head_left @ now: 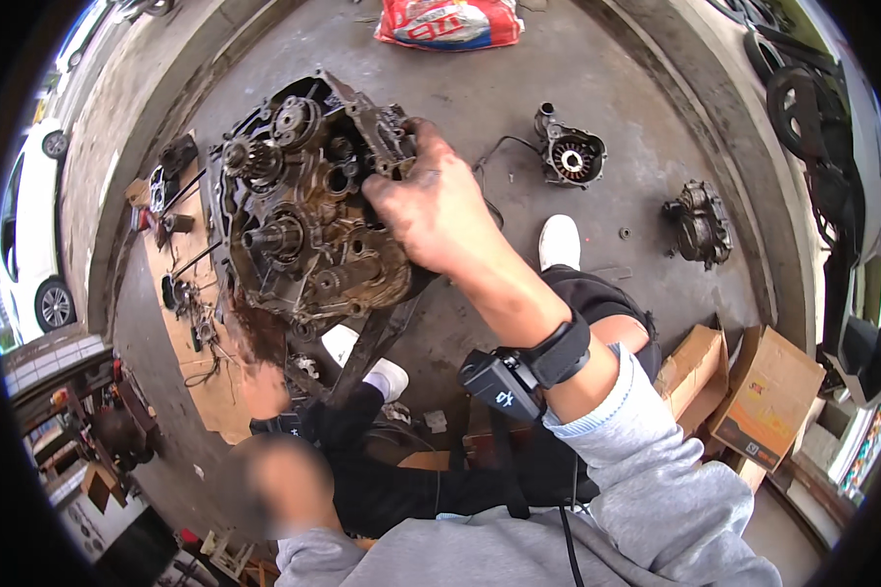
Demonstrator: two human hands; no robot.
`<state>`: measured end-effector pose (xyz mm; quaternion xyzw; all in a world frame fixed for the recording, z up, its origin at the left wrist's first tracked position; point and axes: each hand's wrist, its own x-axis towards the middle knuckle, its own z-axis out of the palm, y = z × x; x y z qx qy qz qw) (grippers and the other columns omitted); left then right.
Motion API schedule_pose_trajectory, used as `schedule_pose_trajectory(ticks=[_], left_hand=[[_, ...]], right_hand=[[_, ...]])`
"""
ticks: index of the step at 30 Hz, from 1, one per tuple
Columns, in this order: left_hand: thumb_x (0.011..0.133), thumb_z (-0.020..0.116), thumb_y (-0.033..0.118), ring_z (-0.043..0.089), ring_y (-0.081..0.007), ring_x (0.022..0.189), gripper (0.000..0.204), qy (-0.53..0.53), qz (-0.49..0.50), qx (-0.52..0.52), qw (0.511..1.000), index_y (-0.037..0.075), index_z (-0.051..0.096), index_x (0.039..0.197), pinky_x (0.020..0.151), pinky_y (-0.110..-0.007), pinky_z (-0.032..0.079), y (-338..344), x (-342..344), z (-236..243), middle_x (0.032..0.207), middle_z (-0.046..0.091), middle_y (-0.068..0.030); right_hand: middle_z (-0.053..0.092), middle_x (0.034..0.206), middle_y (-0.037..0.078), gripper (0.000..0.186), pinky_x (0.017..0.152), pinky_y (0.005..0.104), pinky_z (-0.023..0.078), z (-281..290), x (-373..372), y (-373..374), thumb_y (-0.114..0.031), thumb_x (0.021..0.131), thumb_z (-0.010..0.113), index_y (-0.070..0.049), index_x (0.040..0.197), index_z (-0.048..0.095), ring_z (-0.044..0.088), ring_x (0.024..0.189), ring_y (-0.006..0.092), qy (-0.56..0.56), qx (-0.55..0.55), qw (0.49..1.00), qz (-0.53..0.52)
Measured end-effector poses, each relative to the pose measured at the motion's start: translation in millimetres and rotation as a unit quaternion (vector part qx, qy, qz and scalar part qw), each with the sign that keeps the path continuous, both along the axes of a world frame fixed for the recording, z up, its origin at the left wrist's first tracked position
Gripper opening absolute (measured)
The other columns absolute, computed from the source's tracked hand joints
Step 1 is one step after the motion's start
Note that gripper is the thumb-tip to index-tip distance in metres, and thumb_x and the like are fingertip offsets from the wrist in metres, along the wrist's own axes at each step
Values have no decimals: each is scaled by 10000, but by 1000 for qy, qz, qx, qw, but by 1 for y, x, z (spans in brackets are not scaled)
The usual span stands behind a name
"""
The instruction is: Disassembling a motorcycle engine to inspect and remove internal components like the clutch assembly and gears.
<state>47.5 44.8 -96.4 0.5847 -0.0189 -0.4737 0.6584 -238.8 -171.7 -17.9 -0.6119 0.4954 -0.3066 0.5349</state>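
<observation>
A greasy motorcycle engine case (308, 259) is held up in front of me, its open side with gears and shafts facing me. My right hand (433, 201) grips its upper right edge, with the thumb bent against the inner wall and the fingers over the rim. My left hand (261, 357), dark with grease, is at the lower left of the case. Its fingers are partly hidden there and seem pressed against the underside. A dark metal bar (372, 342) slants below the case.
A round cover with a ring-shaped coil (570, 157) and another engine part (700, 225) lie on the concrete floor. Small parts rest on cardboard (201, 367) to the left. Cardboard boxes (768, 396) stand at the right. A red and white bag (448, 24) lies at the far side.
</observation>
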Motion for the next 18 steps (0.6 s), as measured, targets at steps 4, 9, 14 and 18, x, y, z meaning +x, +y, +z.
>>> schedule_pose_trajectory(ticks=[4,9,14,18], left_hand=[[1012,535,442,553,-276,1231,547,64,-22,61,996,95,452,1426,1050,-427,429,7,-36,2,1377,552,-137],[977,588,430,594,-268,1153,488,133,-33,138,981,97,543,1331,985,-424,480,22,-71,-13,1283,616,-112],[969,608,416,651,-225,988,409,23,-48,214,975,74,660,1187,878,-375,521,23,-83,-37,1098,693,-92],[930,641,210,641,-318,974,333,-482,-237,277,796,-32,639,1158,872,-405,500,36,-107,-33,1060,664,-188]], right_hand=[[671,964,344,513,902,499,509,3,8,4,-174,784,662,133,1162,499,656,970,501,19,-9,999,-31],[604,1087,394,725,1054,559,410,0,8,6,-189,782,687,160,1331,367,520,1177,552,11,-2,1000,-3],[658,1174,289,724,959,453,492,-4,-14,-2,-346,893,692,88,1413,437,641,1100,398,-151,29,987,53],[666,1180,162,487,953,323,456,-36,-65,-15,-428,1024,560,-40,1318,562,591,1055,213,-10,7,996,-89]])
